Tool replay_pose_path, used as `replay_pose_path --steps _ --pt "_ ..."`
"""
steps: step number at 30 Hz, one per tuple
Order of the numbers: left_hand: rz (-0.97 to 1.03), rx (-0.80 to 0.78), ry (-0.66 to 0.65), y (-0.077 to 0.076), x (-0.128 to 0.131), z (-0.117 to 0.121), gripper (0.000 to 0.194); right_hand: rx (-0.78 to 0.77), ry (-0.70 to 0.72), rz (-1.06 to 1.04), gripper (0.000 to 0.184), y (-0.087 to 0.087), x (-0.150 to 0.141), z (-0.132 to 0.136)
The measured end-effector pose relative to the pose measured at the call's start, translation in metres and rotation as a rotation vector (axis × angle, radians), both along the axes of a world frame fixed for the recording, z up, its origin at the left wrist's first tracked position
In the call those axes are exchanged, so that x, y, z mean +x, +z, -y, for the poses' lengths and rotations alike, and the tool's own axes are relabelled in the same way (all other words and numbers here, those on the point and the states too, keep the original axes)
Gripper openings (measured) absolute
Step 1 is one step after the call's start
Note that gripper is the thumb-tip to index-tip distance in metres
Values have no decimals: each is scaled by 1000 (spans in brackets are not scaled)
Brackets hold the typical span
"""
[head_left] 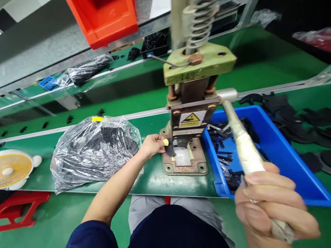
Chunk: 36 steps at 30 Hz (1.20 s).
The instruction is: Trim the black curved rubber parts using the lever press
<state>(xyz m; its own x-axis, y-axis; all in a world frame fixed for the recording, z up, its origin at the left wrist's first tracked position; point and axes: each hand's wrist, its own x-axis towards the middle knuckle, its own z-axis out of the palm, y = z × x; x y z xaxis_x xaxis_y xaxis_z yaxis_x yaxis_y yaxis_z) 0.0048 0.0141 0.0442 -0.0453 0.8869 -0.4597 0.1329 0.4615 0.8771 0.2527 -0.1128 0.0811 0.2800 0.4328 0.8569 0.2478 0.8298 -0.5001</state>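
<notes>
Black piece [170, 150] sat pinched in our left hand [152, 145], likely for steadiness; our right hand [274, 203] clasped the four-o'clock lever [246, 144].

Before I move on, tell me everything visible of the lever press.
The lever press stands upright on the green workbench, left of the blue bin. It looks like worn metal: a yellow-green upper block, a coil spring above, a warning label in front, and a stained base with bolt holes. Its lever, seemingly wrapped in pale material, slants down, gripped by the right hand. The left hand holds a dark piece beside the tool; whether they touch is unclear. The top is cut off.
</notes>
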Motion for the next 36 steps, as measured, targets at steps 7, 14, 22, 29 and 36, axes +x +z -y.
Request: replay_pose_path --steps 7,14,22,29,36 --pt "-779 218 1 9 -99 20 13 275 -91 -78 44 13 -20 -22" --pt "-1294 176 -430 13 -116 44 25 252 -117 -80 41 11 -21 -20" --pt "-1514 95 -639 16 -90 37 31 272 -93 -11 34 7 -14 -20" --pt "-1570 163 -607 10 -94 44 29 143 -76 -26 27 7 -13 -9" --pt "-1509 318 -373 3 -118 50 25 68 7 5 23 -2 -6 2"
